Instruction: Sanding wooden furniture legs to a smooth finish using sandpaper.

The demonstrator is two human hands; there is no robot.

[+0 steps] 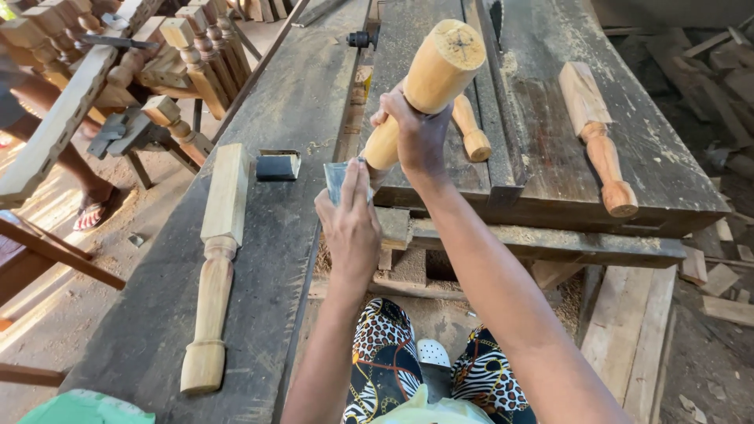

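One view only, from a camera on the person's head. It looks steeply down and forward, along both forearms, so the arms enter from the bottom edge and the patterned trousers and a shoe show directly beneath. It sits close: the left grip [351, 224] and right grip [418, 133] fill the middle of the frame. Beyond the grips the dark counter [298, 102] runs away to the top edge. Left of the grips lies sawdusty floor; right of them, scrap boards on the ground.
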